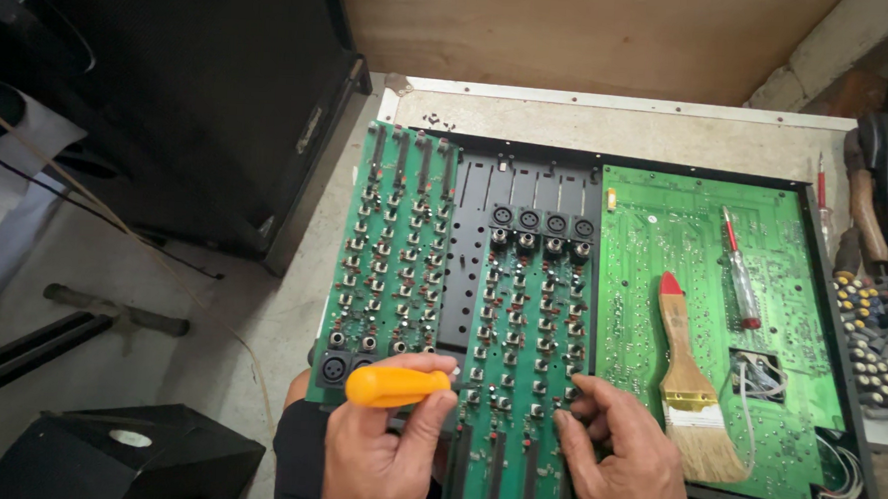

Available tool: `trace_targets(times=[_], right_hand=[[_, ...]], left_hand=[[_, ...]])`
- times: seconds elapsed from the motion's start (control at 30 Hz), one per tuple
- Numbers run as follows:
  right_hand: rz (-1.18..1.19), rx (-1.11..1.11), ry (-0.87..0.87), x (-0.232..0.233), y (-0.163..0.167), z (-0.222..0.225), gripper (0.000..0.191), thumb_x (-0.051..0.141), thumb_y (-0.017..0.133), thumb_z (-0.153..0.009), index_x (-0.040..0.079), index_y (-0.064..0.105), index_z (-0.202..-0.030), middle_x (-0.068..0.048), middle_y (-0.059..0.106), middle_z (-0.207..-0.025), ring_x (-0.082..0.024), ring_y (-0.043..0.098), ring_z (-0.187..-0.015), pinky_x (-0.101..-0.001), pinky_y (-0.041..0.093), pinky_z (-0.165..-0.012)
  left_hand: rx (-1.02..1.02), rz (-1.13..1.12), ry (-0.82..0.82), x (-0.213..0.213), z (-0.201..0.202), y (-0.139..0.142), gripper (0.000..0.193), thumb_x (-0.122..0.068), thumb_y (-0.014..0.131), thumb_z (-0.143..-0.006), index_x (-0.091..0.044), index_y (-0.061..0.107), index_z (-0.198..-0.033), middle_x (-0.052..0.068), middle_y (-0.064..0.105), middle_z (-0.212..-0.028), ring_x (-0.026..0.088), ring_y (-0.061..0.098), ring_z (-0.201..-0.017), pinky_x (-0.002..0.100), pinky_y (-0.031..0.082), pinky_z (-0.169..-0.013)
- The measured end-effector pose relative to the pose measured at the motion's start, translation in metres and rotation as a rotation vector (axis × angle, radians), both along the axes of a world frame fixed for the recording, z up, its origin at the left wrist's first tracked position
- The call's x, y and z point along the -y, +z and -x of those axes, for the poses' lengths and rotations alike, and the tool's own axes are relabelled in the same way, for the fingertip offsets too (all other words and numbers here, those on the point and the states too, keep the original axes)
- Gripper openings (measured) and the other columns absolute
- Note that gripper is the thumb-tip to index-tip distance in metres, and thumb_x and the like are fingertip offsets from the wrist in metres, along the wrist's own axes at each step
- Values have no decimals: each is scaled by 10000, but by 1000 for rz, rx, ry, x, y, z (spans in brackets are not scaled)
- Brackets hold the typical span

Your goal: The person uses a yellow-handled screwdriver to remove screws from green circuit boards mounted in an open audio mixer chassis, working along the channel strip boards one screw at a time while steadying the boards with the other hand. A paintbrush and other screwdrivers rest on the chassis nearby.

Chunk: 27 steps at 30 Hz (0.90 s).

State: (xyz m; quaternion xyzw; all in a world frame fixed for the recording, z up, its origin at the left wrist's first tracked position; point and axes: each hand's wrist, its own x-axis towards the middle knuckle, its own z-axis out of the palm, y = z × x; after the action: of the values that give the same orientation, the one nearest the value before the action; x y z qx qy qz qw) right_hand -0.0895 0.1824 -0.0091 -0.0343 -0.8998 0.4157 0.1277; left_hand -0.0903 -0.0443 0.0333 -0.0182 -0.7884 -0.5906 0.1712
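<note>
head view: looks down on an opened audio mixer chassis (859,467) lying on a pale bench (569,120).
left hand (380,456): grip clamped around an orange screwdriver handle (398,386); the tool lies almost level, its tip end hidden near the boards.
right hand (620,457): fingers bent and resting on the near edge of the middle channel boards (526,323); whether they pinch anything i cannot tell.
channel boards: narrow green strips, side by side, thick with jacks and knob posts; a left group (394,247) sits apart from the middle group, with bare black metal (468,271) between.
large green board (702,291): at the right of the chassis, carrying a wooden paintbrush (692,390) and a red-handled test screwdriver (739,272).
loose knobs (874,348): heaped just beside the chassis on the right.
progress, as i judge it: case already open and boards exposed; one strip space looks vacated, while the other strips sit in place, so much work seems left.
</note>
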Motion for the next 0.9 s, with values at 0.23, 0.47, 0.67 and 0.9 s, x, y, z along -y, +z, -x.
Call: trace_targets(times=[0.23,0.47,0.67,0.9], right_hand=[[-4,-17,27,-4,-7,1,452,96,829,-736,67,699,-1168,-19,720,-813,-100,614,-574,-269,551,-563],[1,7,23,-5,-11,1,451,103,824,-746,74,696,-1178,-13,717,-802,-96,611,-559,-265,547,-557],[-7,12,22,-5,-10,1,455,104,826,-745,71,695,-1179,-14,719,-806,-101,609,-559,-266,548,-555],[8,2,27,-5,-10,1,451,101,823,-748,66,694,-1178,-17,719,-804,-97,618,-543,-264,546,-542]], left_hand=[[8,-41,-37,-6,5,-1,225,-89,759,-904,-45,679,-1110,54,798,-1038,155,777,-878,287,599,-810],[5,-6,-33,-3,4,-7,233,-79,769,-900,-45,686,-1115,58,798,-1045,150,781,-891,289,601,-809],[34,-67,-48,-2,2,-11,243,-74,765,-898,-39,676,-1121,67,802,-1054,170,784,-901,294,612,-820],[-108,4,-116,2,2,-18,226,-71,743,-941,-28,642,-1138,89,777,-1125,178,789,-985,300,624,-846]])
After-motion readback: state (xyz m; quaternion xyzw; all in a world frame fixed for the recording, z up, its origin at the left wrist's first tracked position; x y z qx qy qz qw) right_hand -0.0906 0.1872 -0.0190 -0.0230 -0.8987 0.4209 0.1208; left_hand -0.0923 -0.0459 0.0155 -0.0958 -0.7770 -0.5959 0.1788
